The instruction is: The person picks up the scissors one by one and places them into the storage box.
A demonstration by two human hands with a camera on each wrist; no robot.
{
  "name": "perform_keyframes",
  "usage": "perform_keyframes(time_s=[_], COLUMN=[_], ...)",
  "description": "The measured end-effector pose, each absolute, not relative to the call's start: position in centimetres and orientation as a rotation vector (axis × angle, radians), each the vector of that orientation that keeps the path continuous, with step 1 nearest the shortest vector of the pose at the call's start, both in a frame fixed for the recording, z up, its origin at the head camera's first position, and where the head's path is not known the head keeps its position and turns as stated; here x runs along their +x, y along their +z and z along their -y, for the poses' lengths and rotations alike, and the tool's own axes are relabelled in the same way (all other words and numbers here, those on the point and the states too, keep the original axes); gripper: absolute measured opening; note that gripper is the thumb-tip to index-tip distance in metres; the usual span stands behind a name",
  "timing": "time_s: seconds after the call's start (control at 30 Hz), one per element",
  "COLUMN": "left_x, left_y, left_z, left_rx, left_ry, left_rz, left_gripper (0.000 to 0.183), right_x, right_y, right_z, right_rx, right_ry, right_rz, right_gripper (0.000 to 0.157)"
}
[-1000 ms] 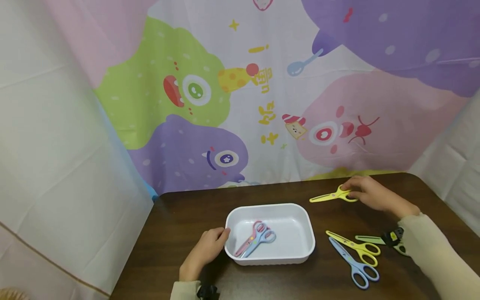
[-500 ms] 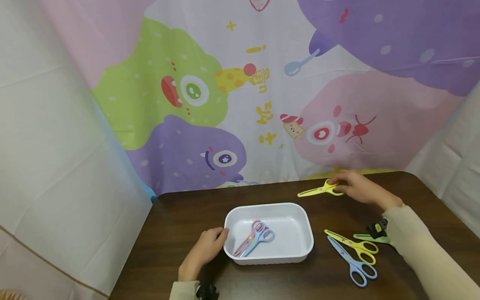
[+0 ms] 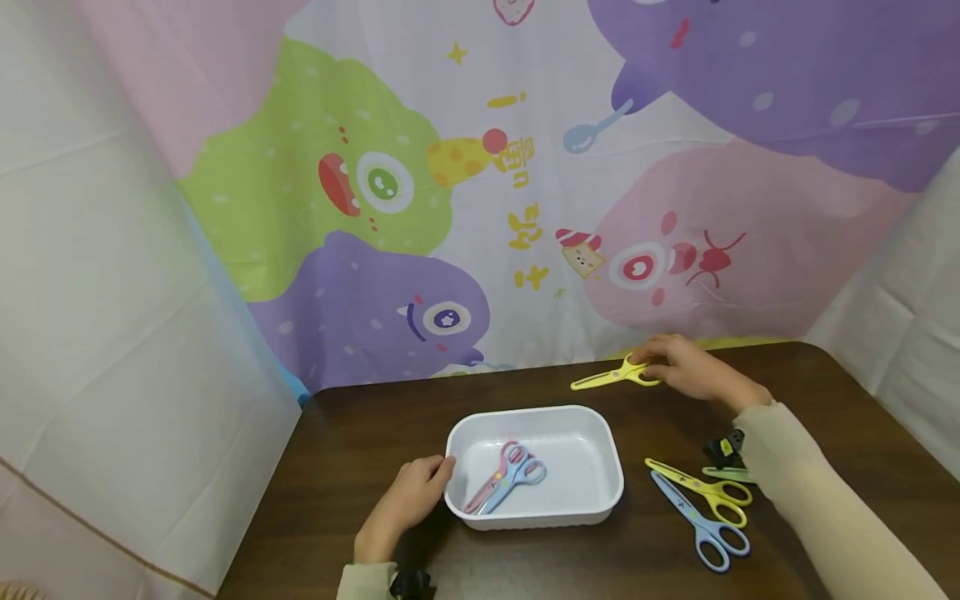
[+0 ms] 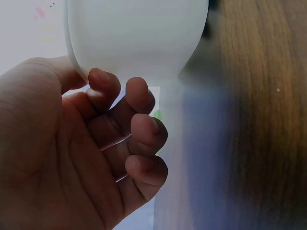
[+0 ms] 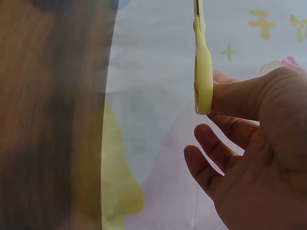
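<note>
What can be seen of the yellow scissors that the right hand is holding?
The yellow scissors look like plastic. Their blades, which appear closed, point left in the head view; the right hand pinches the looped handles. They seem lifted off the dark table, beyond the far right corner of the white tray.

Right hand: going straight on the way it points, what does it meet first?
Likely the backdrop, past the table: the right hand, holding yellow scissors, points forward and left. Depth to it is unclear.
</note>
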State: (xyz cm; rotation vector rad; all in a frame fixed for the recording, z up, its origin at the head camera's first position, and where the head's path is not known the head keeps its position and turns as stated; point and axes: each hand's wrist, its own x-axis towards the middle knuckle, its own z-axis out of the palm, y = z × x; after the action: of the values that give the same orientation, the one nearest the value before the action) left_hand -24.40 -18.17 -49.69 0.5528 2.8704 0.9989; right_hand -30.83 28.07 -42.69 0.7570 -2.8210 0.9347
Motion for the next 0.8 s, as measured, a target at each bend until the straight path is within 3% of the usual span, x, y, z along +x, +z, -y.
perform_keyframes(time_s=[0.8], left_x=[-24.4], left_y=[-49.7], left_z=[18.0], left_rx=[0.548], left_ry=[1.003], left_rz=[-2.865], left_gripper=[0.035], right_x=[-31.8], right_y=[-42.1], right_z=[-22.5], right_rx=[0.934], right_ry=[1.045], right_rz=[2.814], right_gripper=[0.022])
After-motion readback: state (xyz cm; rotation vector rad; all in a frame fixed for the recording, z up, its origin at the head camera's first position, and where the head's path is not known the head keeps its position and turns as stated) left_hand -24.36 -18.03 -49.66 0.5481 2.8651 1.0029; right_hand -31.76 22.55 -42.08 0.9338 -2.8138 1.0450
